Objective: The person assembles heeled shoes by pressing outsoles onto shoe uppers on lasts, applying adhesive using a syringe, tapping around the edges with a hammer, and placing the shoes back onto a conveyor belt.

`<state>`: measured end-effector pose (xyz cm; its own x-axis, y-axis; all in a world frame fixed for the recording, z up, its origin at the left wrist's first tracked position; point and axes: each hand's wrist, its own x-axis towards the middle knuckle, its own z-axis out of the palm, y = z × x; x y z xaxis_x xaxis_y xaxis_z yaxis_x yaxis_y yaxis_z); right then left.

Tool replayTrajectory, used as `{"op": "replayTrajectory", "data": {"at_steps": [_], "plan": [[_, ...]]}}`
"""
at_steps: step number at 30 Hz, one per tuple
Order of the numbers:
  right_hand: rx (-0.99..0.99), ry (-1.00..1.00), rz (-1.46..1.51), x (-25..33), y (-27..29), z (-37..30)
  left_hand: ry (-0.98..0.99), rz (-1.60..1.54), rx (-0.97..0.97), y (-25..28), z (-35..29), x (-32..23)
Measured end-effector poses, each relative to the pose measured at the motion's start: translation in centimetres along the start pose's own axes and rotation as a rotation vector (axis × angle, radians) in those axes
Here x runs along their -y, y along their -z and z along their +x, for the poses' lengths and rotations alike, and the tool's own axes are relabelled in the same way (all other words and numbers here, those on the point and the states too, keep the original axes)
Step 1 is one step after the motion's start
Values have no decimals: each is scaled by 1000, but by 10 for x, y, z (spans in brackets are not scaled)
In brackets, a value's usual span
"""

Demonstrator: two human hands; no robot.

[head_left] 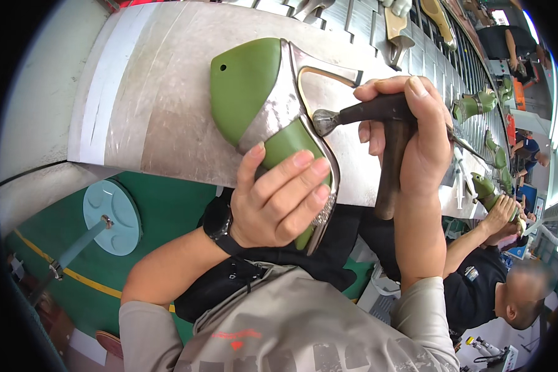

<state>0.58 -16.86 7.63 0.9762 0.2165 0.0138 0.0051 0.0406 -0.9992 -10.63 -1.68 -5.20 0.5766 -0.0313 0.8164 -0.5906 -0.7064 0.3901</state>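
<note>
A silver high-heeled shoe (278, 115) sits on a green shoe last (245, 77), on its side with its sole edge facing right and its thin heel pointing right. My left hand (279, 201) is wrapped round the toe part of the shoe, fingers on the green and silver surface. In my right hand (426, 136) is a hammer (378, 111), gripped close to its dark head, the wooden handle hanging down toward me. Its rounded metal face meets or nearly meets the sole edge below the heel; whether they touch I cannot tell.
Beneath the shoe lies a worn metal worktable (180, 105). Beyond it runs a slatted conveyor (359, 34) carrying shoe parts and several green lasts (477, 105). A co-worker (477, 279) sits to my right, handling another green last. A pale blue round disc (111, 217) on a pole stands left.
</note>
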Motion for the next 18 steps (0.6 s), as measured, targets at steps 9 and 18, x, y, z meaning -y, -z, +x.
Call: {"op": "replayTrajectory", "data": {"at_steps": [9, 18], "plan": [[325, -95, -35, 10, 2, 37, 9, -80, 16, 1, -2, -1], [359, -251, -321, 27, -28, 65, -10, -58, 25, 3, -7, 0]]}}
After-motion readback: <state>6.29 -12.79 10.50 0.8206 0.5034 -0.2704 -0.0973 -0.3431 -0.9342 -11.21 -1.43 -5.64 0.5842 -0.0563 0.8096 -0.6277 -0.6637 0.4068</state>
